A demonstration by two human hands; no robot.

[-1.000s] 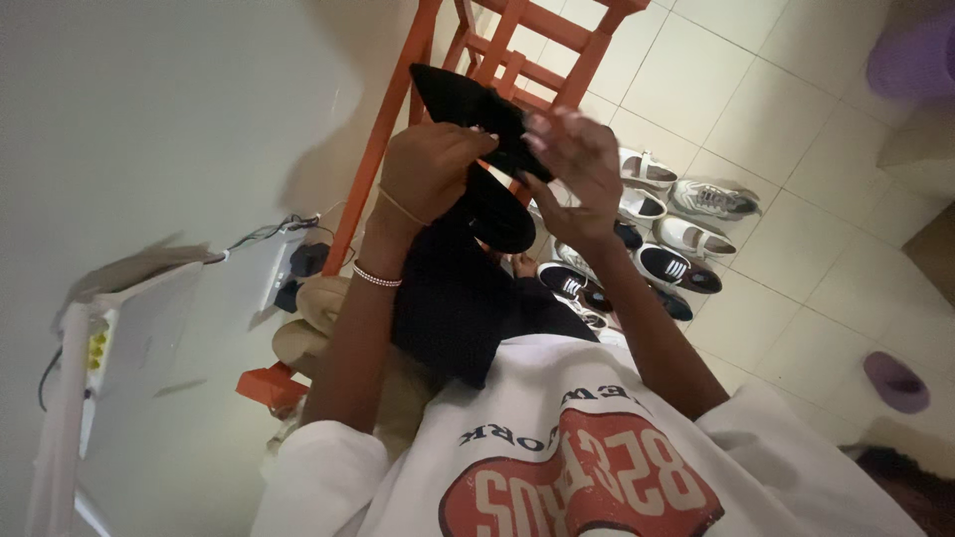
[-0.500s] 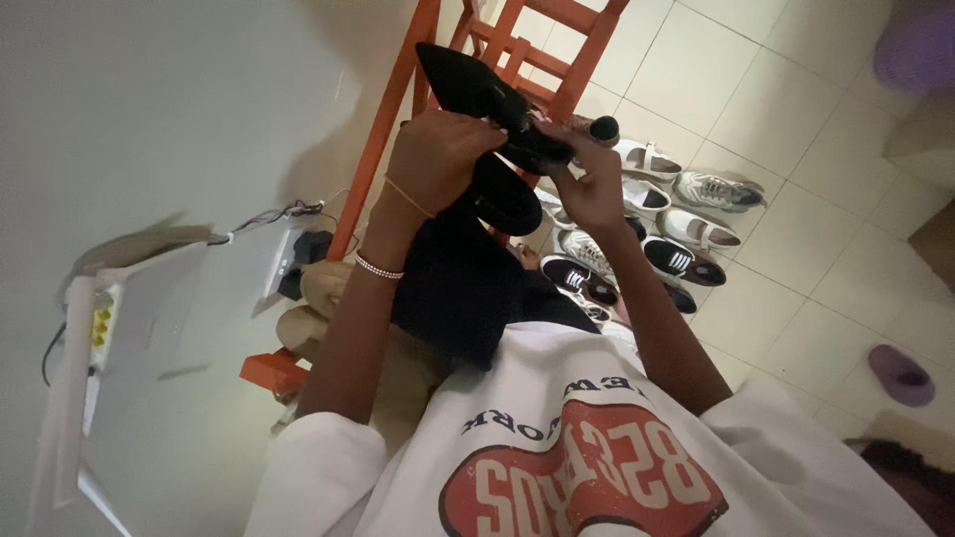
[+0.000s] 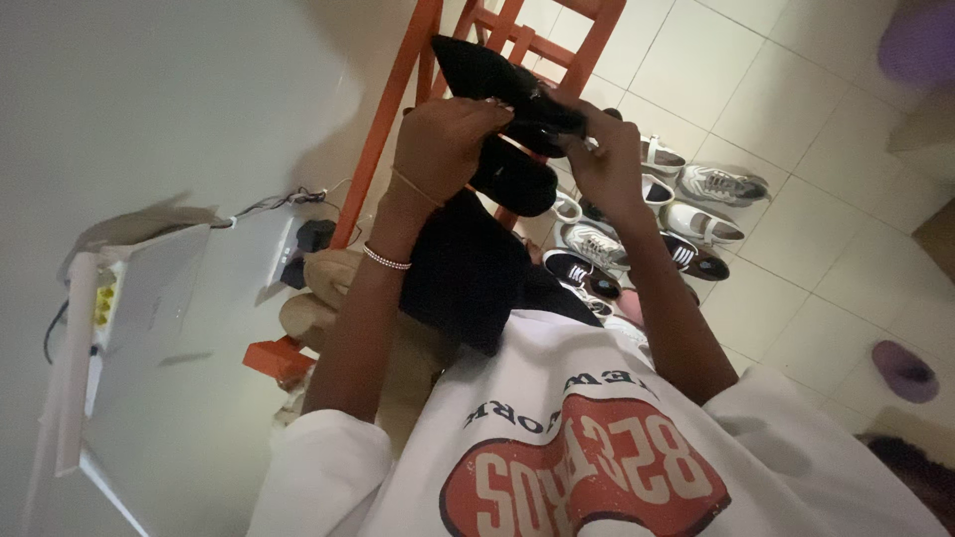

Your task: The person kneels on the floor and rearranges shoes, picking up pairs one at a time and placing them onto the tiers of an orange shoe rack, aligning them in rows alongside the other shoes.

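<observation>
fingers of both hands clamp a pointed black shoe [image 3: 497,80] held before the orange wooden rack [image 3: 398,119]; left hand [image 3: 448,139] grips mid-length, right hand [image 3: 602,164] the heel end, long axis running up-left, toe away.

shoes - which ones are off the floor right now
Only the black pointed shoes: the left hand and right hand hold them up by the orange rack. The white, grey and dark sneakers all sit on the tiled floor.
</observation>
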